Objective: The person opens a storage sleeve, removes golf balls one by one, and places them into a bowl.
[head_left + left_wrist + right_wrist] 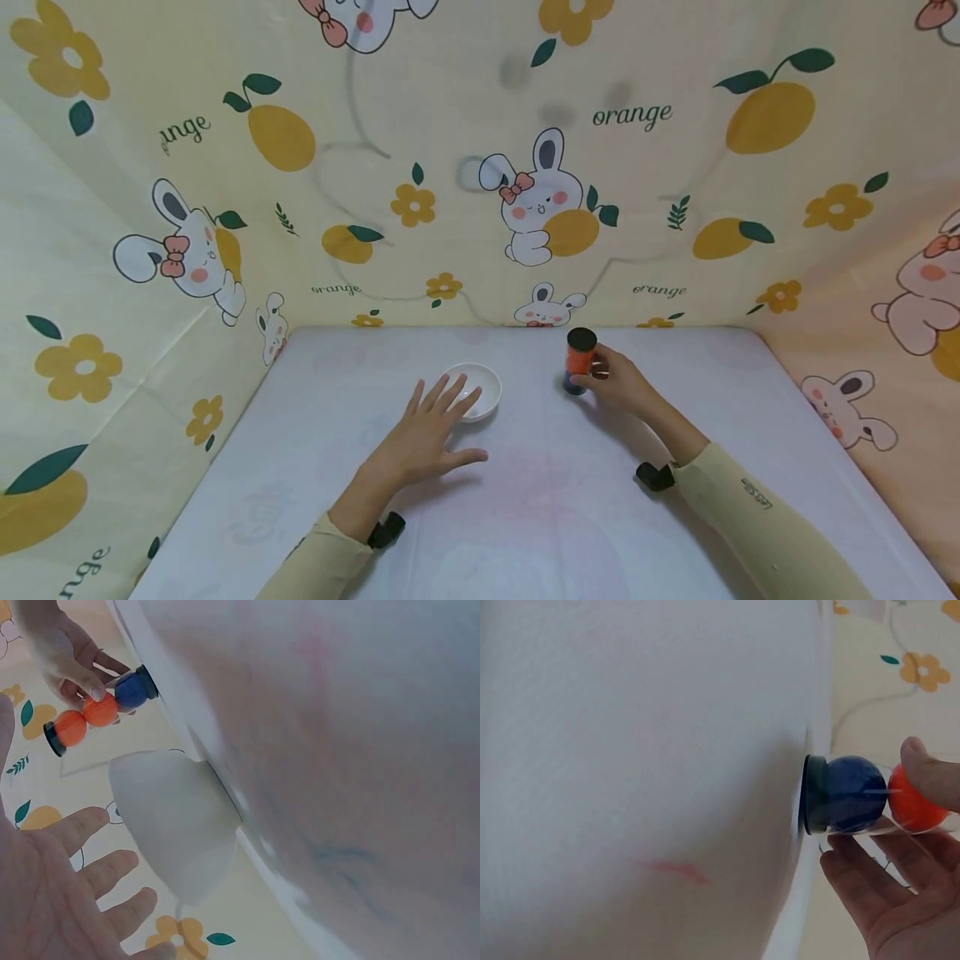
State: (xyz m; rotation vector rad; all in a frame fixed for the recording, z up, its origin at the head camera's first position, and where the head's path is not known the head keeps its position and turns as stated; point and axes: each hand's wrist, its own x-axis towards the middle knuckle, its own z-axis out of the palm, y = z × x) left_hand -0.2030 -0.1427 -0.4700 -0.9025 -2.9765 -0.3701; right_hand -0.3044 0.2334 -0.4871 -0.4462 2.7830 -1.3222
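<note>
A clear tube (pixel 579 360) with dark end caps stands upright toward the back of the table, right of the middle. Inside it are two orange balls (pixel 71 728) and one blue ball (pixel 856 793), the blue one at the bottom. My right hand (pixel 624 385) grips the tube from the right, thumb on the near side and fingers round the back. To the left is a white bowl (pixel 489 393). My left hand (pixel 420 435) is spread beside it with straight fingers, overlapping the bowl in the head view and holding nothing.
A white cover lies over the table (pixel 540 517). Behind the table and along both sides hangs a cream curtain (pixel 450 108) printed with rabbits, oranges and flowers. Each wrist carries a small black camera (pixel 387 531), just at the sleeve's end.
</note>
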